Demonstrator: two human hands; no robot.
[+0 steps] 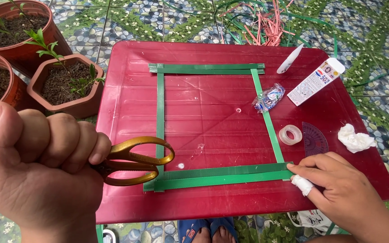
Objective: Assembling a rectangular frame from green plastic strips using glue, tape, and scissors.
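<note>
Left hand (37, 166) fisted around gold scissors (136, 161); right hand (338, 189) fingertips press the green strip frame (217, 177) flat

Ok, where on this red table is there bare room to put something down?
Bare patches: inside the green strip frame, and the near edge of the red table between the left hand and right hand. Crowded: right side, around the tape roll, protractor and glue box.
</note>
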